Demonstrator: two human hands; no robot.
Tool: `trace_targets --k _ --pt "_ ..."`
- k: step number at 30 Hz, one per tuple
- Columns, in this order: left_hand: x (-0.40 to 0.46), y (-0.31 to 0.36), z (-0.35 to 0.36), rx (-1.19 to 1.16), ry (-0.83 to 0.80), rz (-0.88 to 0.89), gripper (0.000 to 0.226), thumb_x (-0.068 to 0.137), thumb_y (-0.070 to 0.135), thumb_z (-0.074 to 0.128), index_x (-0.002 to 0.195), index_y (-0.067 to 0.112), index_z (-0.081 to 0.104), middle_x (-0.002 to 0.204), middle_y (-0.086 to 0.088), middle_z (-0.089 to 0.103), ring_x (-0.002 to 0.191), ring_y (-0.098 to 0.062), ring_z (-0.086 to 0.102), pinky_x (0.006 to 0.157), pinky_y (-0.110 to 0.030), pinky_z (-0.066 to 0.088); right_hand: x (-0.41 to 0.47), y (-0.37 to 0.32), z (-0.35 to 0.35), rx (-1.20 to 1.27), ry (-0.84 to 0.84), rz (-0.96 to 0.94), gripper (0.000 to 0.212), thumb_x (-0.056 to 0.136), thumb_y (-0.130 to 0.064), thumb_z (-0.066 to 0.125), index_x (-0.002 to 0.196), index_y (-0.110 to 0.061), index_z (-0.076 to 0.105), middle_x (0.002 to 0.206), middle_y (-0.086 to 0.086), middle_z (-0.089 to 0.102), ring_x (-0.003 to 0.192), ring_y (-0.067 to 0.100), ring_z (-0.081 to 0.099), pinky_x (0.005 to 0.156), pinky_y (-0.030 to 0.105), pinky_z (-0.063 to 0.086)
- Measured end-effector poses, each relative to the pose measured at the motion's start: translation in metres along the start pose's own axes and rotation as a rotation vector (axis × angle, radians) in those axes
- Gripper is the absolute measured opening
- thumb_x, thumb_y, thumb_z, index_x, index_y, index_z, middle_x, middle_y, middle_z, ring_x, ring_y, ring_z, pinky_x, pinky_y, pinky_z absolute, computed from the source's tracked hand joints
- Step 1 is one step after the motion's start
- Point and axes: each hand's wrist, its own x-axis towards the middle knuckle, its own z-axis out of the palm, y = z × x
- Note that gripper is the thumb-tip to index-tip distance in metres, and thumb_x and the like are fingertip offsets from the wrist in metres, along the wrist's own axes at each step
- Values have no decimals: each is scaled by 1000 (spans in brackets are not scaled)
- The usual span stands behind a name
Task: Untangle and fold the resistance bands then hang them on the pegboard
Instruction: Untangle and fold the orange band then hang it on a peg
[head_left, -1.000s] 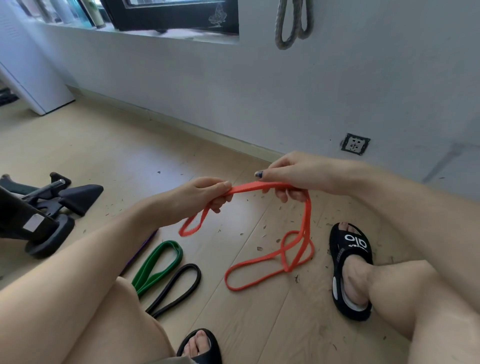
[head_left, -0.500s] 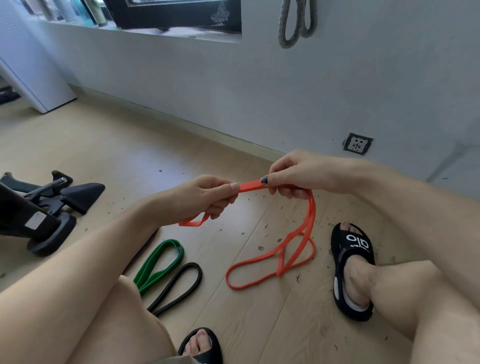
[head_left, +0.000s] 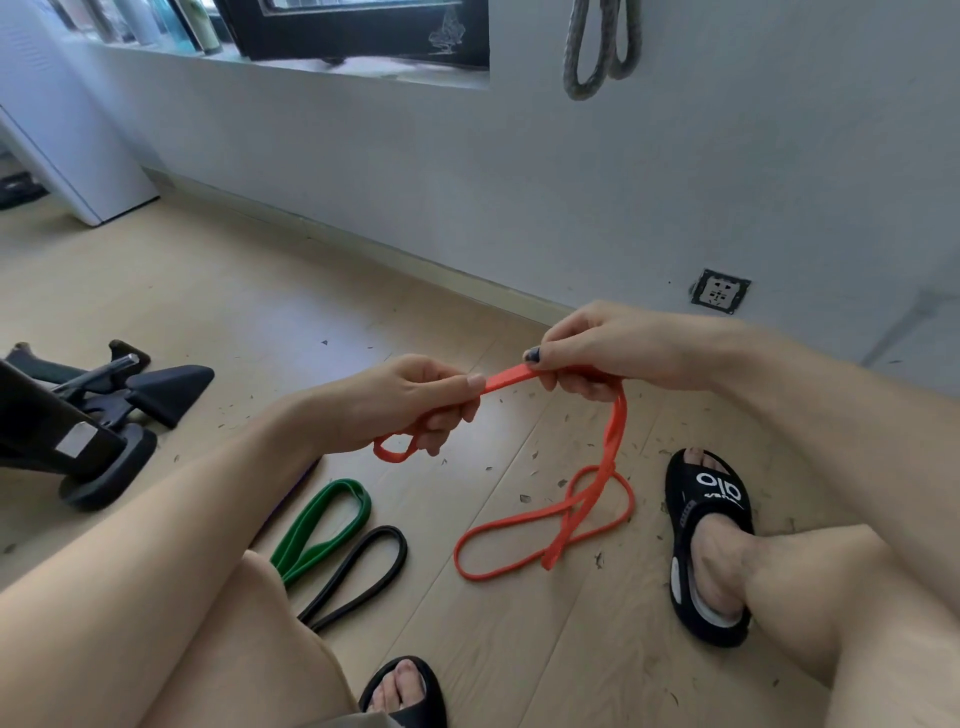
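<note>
Orange band (head_left: 615, 436) pinched between left hand (head_left: 410, 400), right hand (head_left: 602, 348), tail looped on floor (head_left: 363, 312)

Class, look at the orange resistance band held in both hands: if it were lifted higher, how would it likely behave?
The orange band is probably floppy: it droops from the right hand and lies crossed over itself on the floor. Likely light, since the left hand holds it in a loose grip. The crossed loops might tighten or snag when raised.

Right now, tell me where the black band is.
In the head view the black band lies flat on the wooden floor, lower centre-left, just right of the green band and left of the orange band's floor loop.
</note>
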Motion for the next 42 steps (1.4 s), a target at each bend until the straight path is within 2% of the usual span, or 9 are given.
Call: trace_targets --k 6,9,13,18,22,25,34,38,42 --pt "3 8 11 -24 -27 17 35 106 32 48 81 8 56 59 1 38 49 -15 39 55 -22 45 4 -7 15 43 -104 54 50 107 -44 46 107 -1 71 74 6 67 55 17 55 52 26 46" --pt "4 11 17 -14 -72 43 34 106 33 47 87 9 62 63 -3 49 54 -18 48 61 -27 50 8 -6 20 59 -119 38 45 106 -42 49 95 -3 70 67 4 57 53 16 46 48 25 40" --pt "1 7 9 -33 -25 -18 46 105 41 44 105 1 66 86 -12 71 78 -24 69 79 -32 60 8 -4 16 87 -80 -24 38 106 -36 52 86 -6 63 60 -1 35 50 13 26 47 26 24" --pt "-6 -6 -3 -123 -10 -65 46 103 41 45 124 3 59 118 -14 75 110 -29 72 103 -43 54 6 1 3 93 23 -11 37 106 -34 51 88 -4 63 58 -4 33 48 10 25 45 23 23" --pt "-7 -19 -13 -177 64 -32 48 95 41 54 126 4 58 126 -10 73 121 -27 68 111 -46 46 6 6 -6 132 98 2 36 106 -33 52 85 -6 63 54 -7 33 45 9 24 42 21 23" --pt "-10 -26 -21 -84 146 30 27 101 21 59 125 9 64 125 -4 74 121 -21 67 114 -45 45 4 9 -11 133 131 15 37 106 -32 52 84 -5 63 53 -7 33 44 9 24 42 21 23" --pt "-6 -24 -21 22 398 132 14 98 7 64 109 3 74 107 -9 78 104 -21 72 96 -30 57 6 15 -13 121 151 59 37 107 -32 51 85 -5 63 53 -6 34 43 9 24 41 22 23" --pt "3 -22 -18 -93 513 105 16 98 11 66 98 -5 61 98 -18 77 82 -21 73 76 -31 62 7 13 -10 115 145 55 37 106 -32 52 85 -4 64 54 -5 35 44 9 25 41 21 23" --pt "10 -19 -14 48 546 42 17 100 12 62 99 -4 56 80 -9 73 57 -18 57 54 -31 52 8 11 -9 104 147 44 37 106 -33 52 85 -5 65 54 -5 36 44 9 26 41 21 24"
